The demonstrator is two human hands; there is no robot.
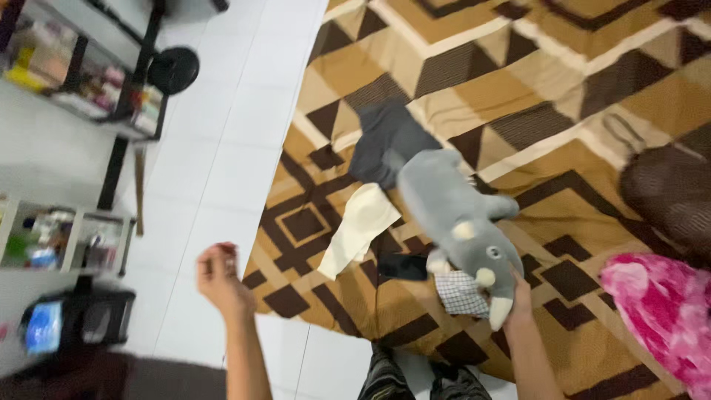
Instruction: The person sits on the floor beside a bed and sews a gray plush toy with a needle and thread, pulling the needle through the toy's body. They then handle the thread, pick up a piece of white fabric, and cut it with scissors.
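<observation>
From the head camera, looking steeply down, the person stood at the edge of a bed (563, 111) covered with a brown, tan and cream geometric-patterned sheet, their dark trouser legs just showing at the bottom of the picture. The right hand (518, 296) reached onto the bed and lay against the head end of a grey plush elephant (455, 215); its grip seemed wrapped on the toy's trunk, though the plush hid most of the fingers, so how firmly it held could not be told for sure. The toy lay slantwise on the sheet, its back end resting on a dark grey garment (385, 141), likely because both had been dropped in one loose heap. Just beside it lay a cream cloth (363, 226), a small checked cloth (461, 292) under the toy's head, and a dark flat phone-like slab (402, 267) between the two. The left hand (218, 274) hung raised over the white tiled floor (222, 155), clear of the bed, its grip clenched into a loose fist with something small and reddish at the fingertips, too blurred to name. A pink patterned fabric (659, 311) sat at the right edge, and shelves (81, 81) of small goods stood at the left.
</observation>
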